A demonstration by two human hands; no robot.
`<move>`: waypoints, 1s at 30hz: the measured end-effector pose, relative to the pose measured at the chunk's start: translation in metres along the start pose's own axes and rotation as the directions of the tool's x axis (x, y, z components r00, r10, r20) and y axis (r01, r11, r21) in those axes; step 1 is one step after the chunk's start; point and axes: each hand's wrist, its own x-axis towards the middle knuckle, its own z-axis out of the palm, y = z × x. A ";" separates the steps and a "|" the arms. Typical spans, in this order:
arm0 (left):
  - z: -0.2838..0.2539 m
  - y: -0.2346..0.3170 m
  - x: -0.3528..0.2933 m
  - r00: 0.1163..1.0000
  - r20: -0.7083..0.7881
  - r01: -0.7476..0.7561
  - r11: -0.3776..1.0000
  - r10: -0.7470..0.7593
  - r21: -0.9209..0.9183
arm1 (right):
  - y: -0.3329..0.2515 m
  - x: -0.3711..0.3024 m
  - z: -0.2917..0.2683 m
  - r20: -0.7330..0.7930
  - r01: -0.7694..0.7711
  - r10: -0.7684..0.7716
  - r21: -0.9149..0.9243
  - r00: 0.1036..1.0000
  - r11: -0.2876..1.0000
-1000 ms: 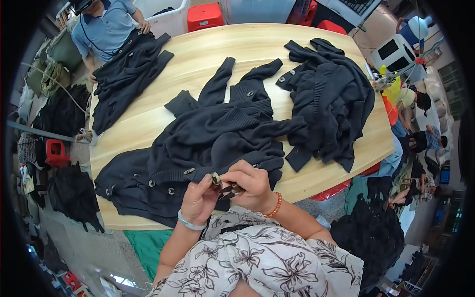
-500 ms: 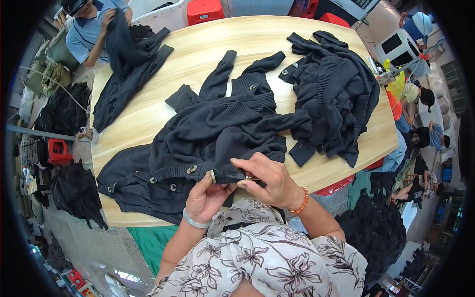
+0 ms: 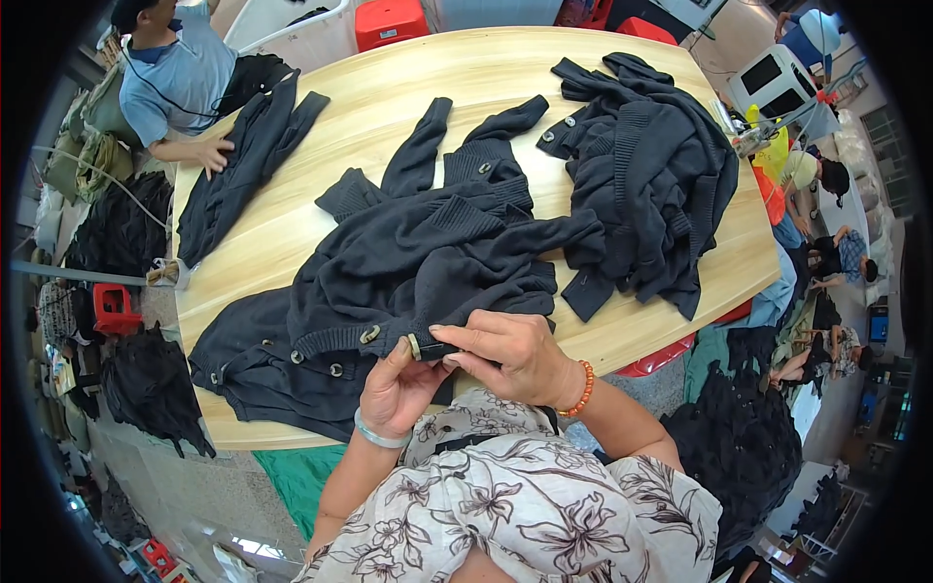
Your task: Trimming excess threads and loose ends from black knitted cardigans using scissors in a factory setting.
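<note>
A dark navy knit cardigan [image 3: 389,257] lies spread over the near middle of the table, with toggle-like buttons along its ribbed front band [image 3: 326,340]. The fingers of my left hand [image 3: 398,394] are closed on the end of that band, the thumb beside a pale button [image 3: 414,346]. Close against it, my right hand [image 3: 510,355] pinches what looks like small thread snips [image 3: 434,347], their tip at the cloth by the button. My fingers hide most of this tool.
More dark cardigans are piled on the table's right [image 3: 651,185], and another garment [image 3: 238,175] lies at the far left under a co-worker's hand [image 3: 214,153]. Red stools [image 3: 389,21] stand behind the table [image 3: 369,87]. Dark clothes [image 3: 729,457] are heaped at lower right.
My right hand has shifted left, bringing the tool's tip nearer the button. At far left the co-worker has lowered the lifted garment onto the table.
</note>
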 end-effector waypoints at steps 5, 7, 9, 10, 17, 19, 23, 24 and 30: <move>-0.001 0.000 0.001 0.999 0.034 0.014 1.000 -0.014 -0.005 | 0.002 -0.004 0.005 -0.082 0.002 0.001 0.036 0.997 0.999; 0.006 0.000 0.001 1.000 -0.012 0.016 1.000 -0.016 -0.001 | 0.003 -0.006 0.004 -0.099 -0.053 0.061 0.077 0.993 0.996; 0.008 -0.001 0.002 0.998 -0.058 0.017 1.000 -0.017 0.000 | 0.003 -0.007 0.003 -0.122 -0.136 0.157 0.163 0.980 0.977; 0.008 -0.001 0.003 0.999 -0.032 0.012 1.000 -0.011 0.007 | 0.002 -0.008 0.003 -0.120 -0.134 0.155 0.162 0.981 0.978; 0.007 0.000 0.003 0.991 -0.108 -0.067 0.996 0.074 0.063 | 0.006 -0.010 -0.002 -0.216 -0.249 0.252 0.043 0.943 0.968; 0.013 0.001 0.003 0.988 -0.108 -0.102 0.992 0.110 0.079 | 0.008 -0.010 -0.003 -0.249 -0.300 0.368 0.271 0.896 0.914; 0.027 0.000 0.002 0.967 -0.124 -0.185 0.946 0.224 0.266 | -0.006 -0.002 -0.008 -0.199 -0.145 0.169 0.132 0.965 0.981; 0.030 -0.001 0.002 0.958 -0.137 -0.198 0.925 0.253 0.325 | -0.005 0.003 -0.003 -0.221 -0.079 0.089 0.054 0.971 0.995; 0.032 -0.003 0.003 0.949 -0.107 -0.233 0.891 0.296 0.390 | 0.002 0.010 0.016 -0.195 0.022 -0.037 -0.079 0.980 0.997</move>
